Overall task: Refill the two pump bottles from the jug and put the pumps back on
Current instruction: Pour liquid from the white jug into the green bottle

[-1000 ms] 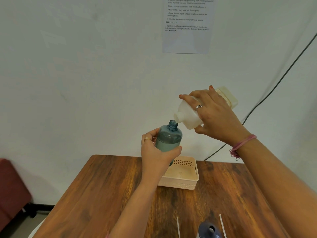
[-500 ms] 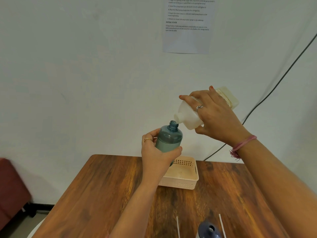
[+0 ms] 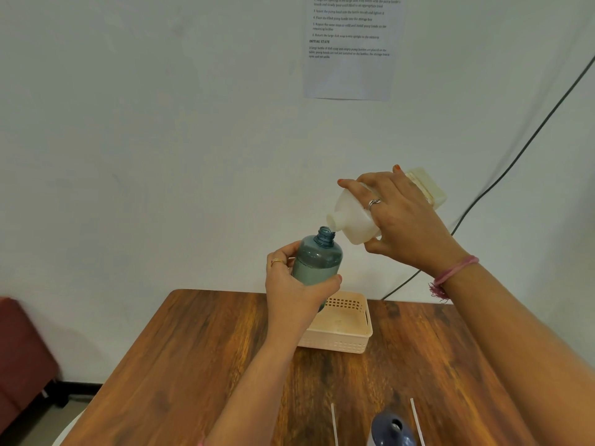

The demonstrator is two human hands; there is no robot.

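— Where was the teal bottle (image 3: 317, 263)?
— Raised above the worktop (image 3: 180, 358), the left hand's (image 3: 294, 284) fingers wrapped round it.
— And the jug (image 3: 357, 217)?
— Tilted, spout at the bottle's mouth, the right hand's (image 3: 402, 220) fingers gripping it.

Two hands are in view: the left hand (image 3: 291, 289) and the right hand (image 3: 404, 222). One white jug (image 3: 355, 222) is at 1 o'clock. Two pump bottles show: one teal bottle (image 3: 317, 263) near centre and one dark blue bottle (image 3: 391, 431) at 6 o'clock. Two thin white tubes (image 3: 334, 424) flank it. One cream basket (image 3: 349, 329) sits on the one tabletop (image 3: 193, 365). One printed sheet (image 3: 352, 46) hangs at 12 o'clock; one cable (image 3: 515, 162) runs at 2 o'clock.
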